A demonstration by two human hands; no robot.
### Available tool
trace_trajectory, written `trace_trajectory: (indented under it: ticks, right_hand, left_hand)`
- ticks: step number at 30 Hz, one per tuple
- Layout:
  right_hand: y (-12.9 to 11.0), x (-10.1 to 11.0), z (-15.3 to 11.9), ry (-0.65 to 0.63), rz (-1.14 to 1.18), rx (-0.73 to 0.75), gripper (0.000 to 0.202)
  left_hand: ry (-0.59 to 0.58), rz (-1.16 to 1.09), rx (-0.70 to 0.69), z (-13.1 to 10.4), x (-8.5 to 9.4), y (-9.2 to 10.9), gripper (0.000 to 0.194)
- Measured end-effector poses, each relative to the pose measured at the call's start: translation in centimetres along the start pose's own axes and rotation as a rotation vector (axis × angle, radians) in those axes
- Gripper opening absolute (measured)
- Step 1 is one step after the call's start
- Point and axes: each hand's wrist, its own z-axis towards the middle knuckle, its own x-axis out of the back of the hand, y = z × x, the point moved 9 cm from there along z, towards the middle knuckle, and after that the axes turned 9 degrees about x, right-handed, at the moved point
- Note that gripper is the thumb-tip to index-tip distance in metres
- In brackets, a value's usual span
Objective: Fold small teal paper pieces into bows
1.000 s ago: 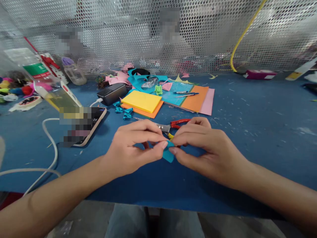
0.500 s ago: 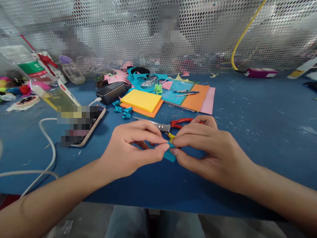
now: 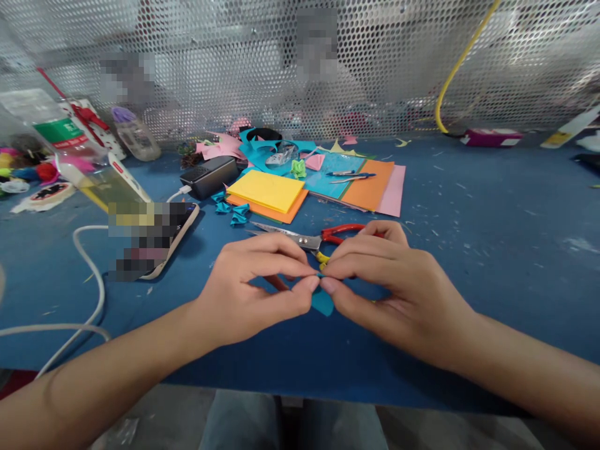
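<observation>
Left and right hands (image 3: 260,284) (image 3: 398,287): fingertips pinching small blue paper piece (image 3: 323,301) between them | red-handled scissors (image 3: 307,240): just beyond, on blue desk (image 3: 469,250)

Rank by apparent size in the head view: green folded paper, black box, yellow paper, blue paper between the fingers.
1. Yellow paper
2. Black box
Unranked, both smaller: green folded paper and blue paper; the blue is nearer the camera and partly hidden by fingers.

The left hand (image 3: 257,290) and right hand (image 3: 405,290) hide part of the blue paper (image 3: 322,302). Blurry squares cover much of the phone (image 3: 182,234). The top edge cuts off the yellow cord (image 3: 462,60).
</observation>
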Motion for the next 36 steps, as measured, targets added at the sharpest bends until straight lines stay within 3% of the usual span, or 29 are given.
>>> trace_trajectory:
  ticks: [5, 8, 18, 26, 36]
  right_hand:
    - [0.3, 0.0, -0.1, -0.02, 0.049, -0.026, 0.013]
    - [0.5, -0.1, -0.1, -0.035, 0.079, -0.034, 0.014]
    - [1.0, -0.6, -0.1, -0.049, 0.107, -0.063, 0.014]
    - [0.7, -0.5, -0.1, 0.004, 0.031, -0.035, 0.011]
    - [0.6, -0.1, -0.1, 0.019, 0.017, -0.034, 0.014]
  left_hand:
    - [-0.15, -0.074, 0.192, 0.3, -0.9, -1.7, 0.009]
    - [-0.178, -0.109, 0.26, 0.4, -1.1, -2.4, 0.007]
    - [-0.094, 0.079, 0.065, 0.3, -0.5, -0.8, 0.006]
    - [-0.003, 0.055, 0.126, 0.3, -0.2, -1.0, 0.01]
    - [-0.054, 0.012, 0.222, 0.4, -0.3, -1.6, 0.005]
